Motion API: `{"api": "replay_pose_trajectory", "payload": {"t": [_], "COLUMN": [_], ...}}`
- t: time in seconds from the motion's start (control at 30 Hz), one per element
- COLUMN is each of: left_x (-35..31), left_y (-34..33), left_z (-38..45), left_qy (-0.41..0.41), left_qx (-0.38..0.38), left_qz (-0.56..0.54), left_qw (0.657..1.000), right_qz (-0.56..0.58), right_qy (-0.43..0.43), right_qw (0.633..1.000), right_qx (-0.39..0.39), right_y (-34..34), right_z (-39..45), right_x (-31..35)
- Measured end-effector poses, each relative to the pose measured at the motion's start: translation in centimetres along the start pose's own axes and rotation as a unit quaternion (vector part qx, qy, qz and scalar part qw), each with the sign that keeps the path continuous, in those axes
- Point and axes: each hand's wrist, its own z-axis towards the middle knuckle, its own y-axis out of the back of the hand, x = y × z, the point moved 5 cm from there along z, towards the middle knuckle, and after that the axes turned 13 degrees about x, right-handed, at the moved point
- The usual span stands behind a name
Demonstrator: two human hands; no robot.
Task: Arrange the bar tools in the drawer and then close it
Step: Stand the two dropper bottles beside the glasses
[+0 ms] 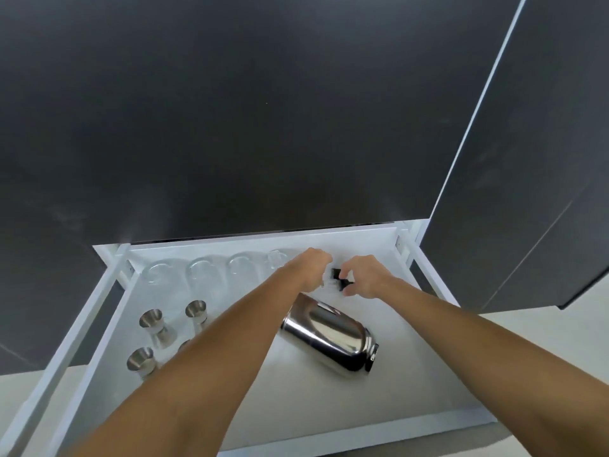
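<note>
A white drawer [329, 400] stands pulled open below a dark cabinet front. A shiny steel shaker [324, 338] lies on its side in the middle of the drawer. Several steel jiggers [153, 324] stand at the left, one partly hidden by my left arm. Clear glasses [201, 270] line the back wall. My left hand [311, 267] and my right hand [365, 275] meet at the back of the drawer, both pinching small black and clear pieces [337, 278]; what these pieces are is hard to tell.
White drawer rails [108, 285] flank the drawer on both sides. A tall dark cabinet panel [527, 192] rises at the right. Pale floor [543, 341] shows beyond the drawer's right side.
</note>
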Motion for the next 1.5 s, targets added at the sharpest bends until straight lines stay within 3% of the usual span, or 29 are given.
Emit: {"api": "replay_pose_trajectory", "payload": {"t": [0.2,0.5,0.63,0.77,0.87,1.1,1.5], "left_x": [0.1,-0.2,-0.2,0.7,1.0,0.7,0.5], "left_y": [-1.2,-1.5,0.0,0.6,0.5,0.5,-0.2], "left_z": [2.3,3.1,2.1,0.8,0.4,0.2,0.1], "left_qy": [0.026,0.040,0.036,0.037,0.052,0.068,0.079], "left_qx": [0.024,0.039,-0.035,-0.070,-0.077,-0.089,-0.078], "left_qz": [0.052,0.012,-0.068,-0.171,-0.160,-0.164,-0.166], "left_qw": [0.998,0.998,0.996,0.982,0.983,0.980,0.980], "right_qz": [-0.006,0.002,0.062,0.205,0.188,0.051,0.095], "right_qy": [-0.007,-0.018,-0.059,-0.033,-0.007,0.028,0.016], "right_qw": [0.999,0.997,0.996,0.974,0.973,0.989,0.988], "right_qx": [0.037,0.074,0.035,-0.090,-0.133,-0.134,-0.123], "right_y": [-0.9,-0.1,1.7,3.7,4.0,2.9,2.4], "right_z": [1.3,0.5,-0.5,-1.4,-1.5,-0.1,-0.3], "right_x": [-0.6,-0.7,-1.5,-1.8,-0.8,1.2,0.8]}}
